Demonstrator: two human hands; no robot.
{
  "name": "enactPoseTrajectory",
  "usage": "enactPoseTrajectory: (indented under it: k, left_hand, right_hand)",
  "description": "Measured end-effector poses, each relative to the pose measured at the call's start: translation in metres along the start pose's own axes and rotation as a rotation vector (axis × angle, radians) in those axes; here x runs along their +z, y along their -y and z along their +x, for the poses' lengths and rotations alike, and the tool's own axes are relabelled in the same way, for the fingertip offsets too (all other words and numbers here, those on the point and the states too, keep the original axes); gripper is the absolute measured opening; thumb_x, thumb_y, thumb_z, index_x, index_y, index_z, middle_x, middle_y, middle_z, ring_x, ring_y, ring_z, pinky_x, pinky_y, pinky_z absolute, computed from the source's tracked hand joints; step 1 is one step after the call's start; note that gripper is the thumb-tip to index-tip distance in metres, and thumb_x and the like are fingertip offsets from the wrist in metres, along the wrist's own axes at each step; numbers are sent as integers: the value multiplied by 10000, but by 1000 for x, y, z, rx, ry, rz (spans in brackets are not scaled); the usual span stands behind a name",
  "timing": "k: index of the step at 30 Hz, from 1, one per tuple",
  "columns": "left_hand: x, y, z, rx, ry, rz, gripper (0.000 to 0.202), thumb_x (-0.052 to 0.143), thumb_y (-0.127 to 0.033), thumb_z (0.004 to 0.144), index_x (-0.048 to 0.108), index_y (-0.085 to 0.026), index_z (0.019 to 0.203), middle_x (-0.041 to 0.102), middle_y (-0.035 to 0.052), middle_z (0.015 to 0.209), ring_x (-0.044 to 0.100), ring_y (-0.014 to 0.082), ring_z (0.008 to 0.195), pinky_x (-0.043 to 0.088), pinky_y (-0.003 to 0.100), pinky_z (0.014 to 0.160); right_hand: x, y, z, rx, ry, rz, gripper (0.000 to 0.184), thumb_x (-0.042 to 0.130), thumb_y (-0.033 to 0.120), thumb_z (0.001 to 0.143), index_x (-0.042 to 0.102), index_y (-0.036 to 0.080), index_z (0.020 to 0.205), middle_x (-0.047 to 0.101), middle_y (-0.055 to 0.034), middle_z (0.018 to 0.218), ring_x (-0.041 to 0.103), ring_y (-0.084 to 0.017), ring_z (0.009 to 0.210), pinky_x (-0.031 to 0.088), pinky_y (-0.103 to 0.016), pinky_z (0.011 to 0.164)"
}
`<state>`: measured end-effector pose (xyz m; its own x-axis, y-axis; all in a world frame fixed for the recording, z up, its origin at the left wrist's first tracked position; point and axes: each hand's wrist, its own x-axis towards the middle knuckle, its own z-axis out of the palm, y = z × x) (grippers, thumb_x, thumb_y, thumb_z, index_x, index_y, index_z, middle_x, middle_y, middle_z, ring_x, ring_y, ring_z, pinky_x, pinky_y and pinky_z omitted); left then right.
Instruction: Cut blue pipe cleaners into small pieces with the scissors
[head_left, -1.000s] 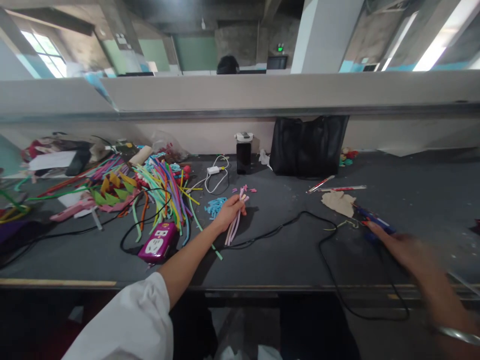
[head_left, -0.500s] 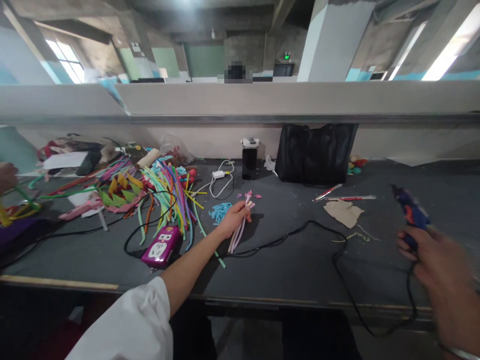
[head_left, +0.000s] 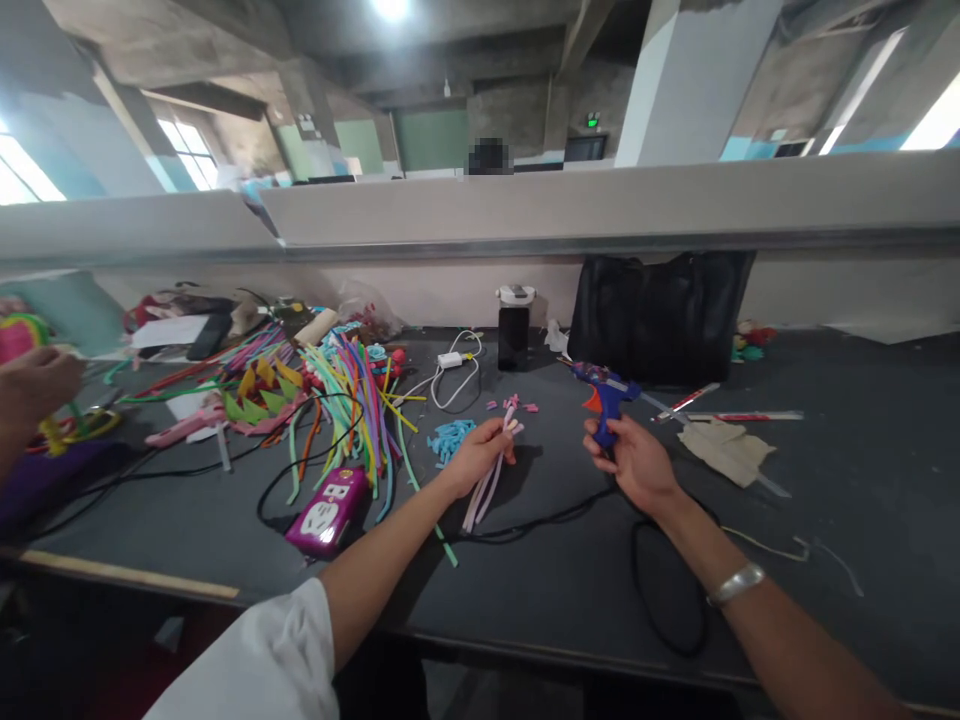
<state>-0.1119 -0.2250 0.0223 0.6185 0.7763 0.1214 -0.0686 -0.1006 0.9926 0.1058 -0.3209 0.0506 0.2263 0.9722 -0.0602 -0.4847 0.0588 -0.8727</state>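
Pinched in my left hand (head_left: 484, 455) is a small bundle of pale pink pipe cleaners (head_left: 484, 495), their lower ends trailing toward the table's front. Short pink pieces (head_left: 529, 407) lie just beyond its fingertips, and a heap of short blue pieces (head_left: 448, 438) is to its left. My right hand (head_left: 637, 460) is wrapped around the handle of a blue glue gun (head_left: 611, 400) with an orange trigger. The gun's nozzle points left, above the table and apart from the pink bundle. A clear glue stick sticks out of its back.
A purple power strip (head_left: 328, 512) and many coloured pipe cleaners (head_left: 352, 400) lie at left. Behind stand a phone (head_left: 514, 338) and a black bag (head_left: 660, 315). A beige cloth (head_left: 724, 450) lies at right. Black cable (head_left: 540, 525) crosses the table. Another person's hand (head_left: 37, 385) is at far left.
My right hand has brought the glue gun in from the far right to the middle, near the pink bundle. My left hand keeps its hold. The view has shifted slightly.
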Motion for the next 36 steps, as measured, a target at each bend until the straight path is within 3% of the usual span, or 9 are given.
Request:
enactPoseTrajectory:
  k: [6, 12, 20, 30, 36]
  left_hand:
    - [1, -4, 0, -31, -1, -30, 294, 592, -448, 815, 537, -166, 879, 541, -35, 639, 525, 109, 605, 399, 254, 671]
    - [0, 0, 0, -31, 4, -8, 297, 578, -452, 833, 549, -165, 905, 551, -30, 635, 539, 119, 630, 404, 263, 696]
    - [1, -1, 0, -32, -6, -11, 308, 602, -442, 813, 554, -156, 916, 554, -31, 643, 532, 113, 614, 403, 252, 666]
    - [2, -5, -2, -6, 0, 11, 258, 586, -427, 823, 550, -171, 832, 554, -30, 621, 523, 114, 613, 399, 251, 676]
    - [0, -4, -1, 10, 1, 44, 259, 573, -421, 832, 547, -170, 775, 568, -19, 624, 524, 114, 628, 388, 251, 697]
  right_hand:
    - [1, 1, -9, -55, 63, -120, 184, 594, 328, 787, 524, 229, 925, 585, -9, 901, 502, -106, 661, 265, -186, 427]
    - [4, 0, -9, -49, 114, -137, 155, 548, 278, 774, 516, 228, 917, 586, -18, 891, 509, -121, 672, 288, -198, 430]
    - [1, -10, -9, -173, 113, -338, 190, 538, 350, 835, 508, 220, 971, 584, -13, 908, 499, -95, 657, 313, -183, 426]
    - [3, -15, -15, -254, 116, -460, 225, 511, 391, 867, 478, 247, 1036, 575, -12, 935, 516, -103, 671, 366, -190, 466]
    - [3, -12, -16, -336, 135, -445, 189, 525, 375, 852, 491, 234, 973, 580, -22, 909, 517, -120, 648, 407, -234, 493]
